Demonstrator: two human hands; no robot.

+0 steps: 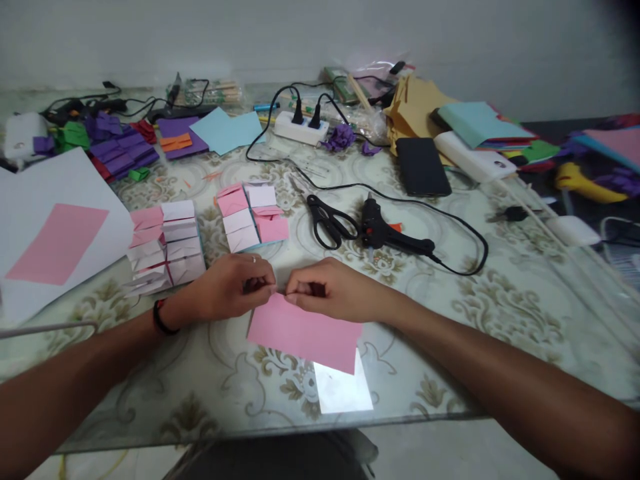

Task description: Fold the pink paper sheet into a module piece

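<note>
A pink sheet of paper lies at a slant near the table's front edge, its upper edge partly hidden by my fingers. My left hand is pinched at the paper's upper left corner. Close beside it, my right hand pinches the same upper edge, thumb against forefinger. A white piece of paper sticks out from under the pink sheet. Beyond my hands stands a small block of folded pink and white papers. A larger folded block rests beside my left wrist.
Black scissors and a black glue gun lie beyond my right hand. The gun's cord loops to a white power strip. A dark phone is further back. At left, a pink piece lies on a white sheet.
</note>
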